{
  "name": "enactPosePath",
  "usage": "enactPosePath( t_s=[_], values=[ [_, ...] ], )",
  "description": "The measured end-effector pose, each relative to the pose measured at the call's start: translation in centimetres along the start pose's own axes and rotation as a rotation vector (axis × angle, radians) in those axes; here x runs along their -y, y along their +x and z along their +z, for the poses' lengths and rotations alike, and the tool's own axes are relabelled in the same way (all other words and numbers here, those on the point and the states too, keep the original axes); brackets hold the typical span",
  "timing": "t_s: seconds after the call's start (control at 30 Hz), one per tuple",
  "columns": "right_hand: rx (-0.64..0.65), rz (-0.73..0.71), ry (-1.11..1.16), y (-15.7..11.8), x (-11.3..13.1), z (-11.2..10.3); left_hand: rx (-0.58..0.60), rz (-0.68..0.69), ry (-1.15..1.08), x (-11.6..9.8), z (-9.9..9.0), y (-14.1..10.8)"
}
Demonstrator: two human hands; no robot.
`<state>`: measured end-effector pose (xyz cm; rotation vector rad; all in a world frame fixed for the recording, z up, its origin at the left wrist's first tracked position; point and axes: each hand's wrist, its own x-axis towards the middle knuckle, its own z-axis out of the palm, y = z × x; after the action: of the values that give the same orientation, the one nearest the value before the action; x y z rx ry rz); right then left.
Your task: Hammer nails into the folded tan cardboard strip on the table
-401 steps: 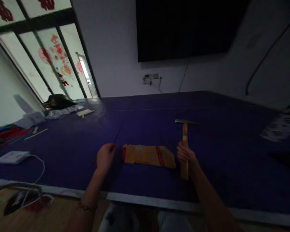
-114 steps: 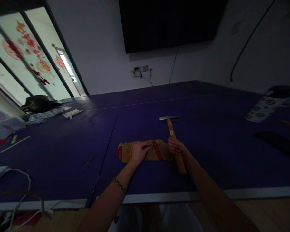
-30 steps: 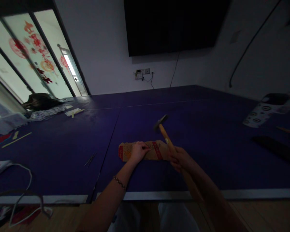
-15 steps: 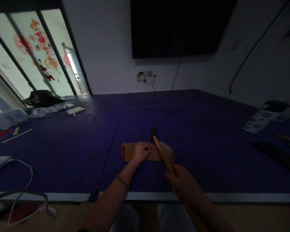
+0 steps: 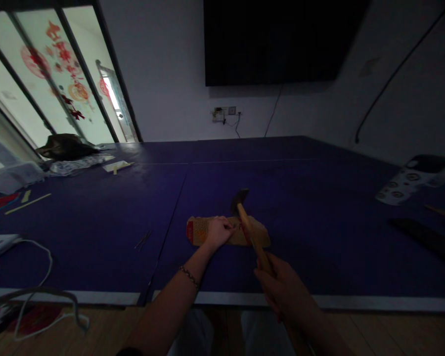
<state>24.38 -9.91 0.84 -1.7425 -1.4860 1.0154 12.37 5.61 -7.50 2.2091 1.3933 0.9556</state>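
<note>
My right hand (image 5: pixel 282 282) is wrapped around the wooden handle of a hammer (image 5: pixel 252 237). The hammer's dark head is above the far edge of a flat piece of brown cardboard (image 5: pixel 257 232); I cannot tell whether they touch. My left hand (image 5: pixel 219 231) rests on the cardboard, thumb and fingers pinched together just left of the hammer. What sits in that pinch is too small and dark to make out. Several thin metal pins that look like nails (image 5: pixel 144 240) lie on the purple tabletop (image 5: pixel 300 193) left of the cardboard.
At the far left lie a dark bag (image 5: pixel 67 147), a clear plastic box (image 5: pixel 17 177) and yellowish strips (image 5: pixel 27 203). A white device (image 5: pixel 0 244) with a cable sits near the left edge. On the right are a patterned cylinder (image 5: pixel 406 183) and a dark flat object (image 5: pixel 424 240).
The hammer's head has tilted, its upper end swinging to the right. My left hand keeps its pinch on the cardboard. The whole view has shifted slightly.
</note>
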Motion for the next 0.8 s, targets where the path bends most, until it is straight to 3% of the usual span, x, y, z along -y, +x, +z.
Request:
enactPosePath(
  t_s=[0.17,0.33,0.43,0.53,0.67,0.8],
  values=[
    [0.088,0.067,0.138,0.1,-0.7,0.1,0.008,-0.045,0.012,0.0,0.1,0.1],
    [0.112,-0.031,0.480,0.8,-0.1,-1.2,0.038,-0.009,0.038,-0.3,-0.2,0.0],
    [0.077,-0.153,0.658,3.5,-0.2,-2.8,0.042,-0.015,0.059,-0.6,-0.5,-0.1],
    [0.137,-0.225,0.760,8.0,-2.2,-4.2,0.048,-0.009,0.088,-0.6,-0.5,-0.2],
    [0.212,-0.146,0.790,13.1,-6.4,-4.9,0.054,0.037,0.136,-0.6,-0.4,-0.3],
    [0.170,-0.108,0.866,14.6,-8.6,-4.4,0.068,0.059,0.177,-0.5,-0.3,-0.4]
  ],
)
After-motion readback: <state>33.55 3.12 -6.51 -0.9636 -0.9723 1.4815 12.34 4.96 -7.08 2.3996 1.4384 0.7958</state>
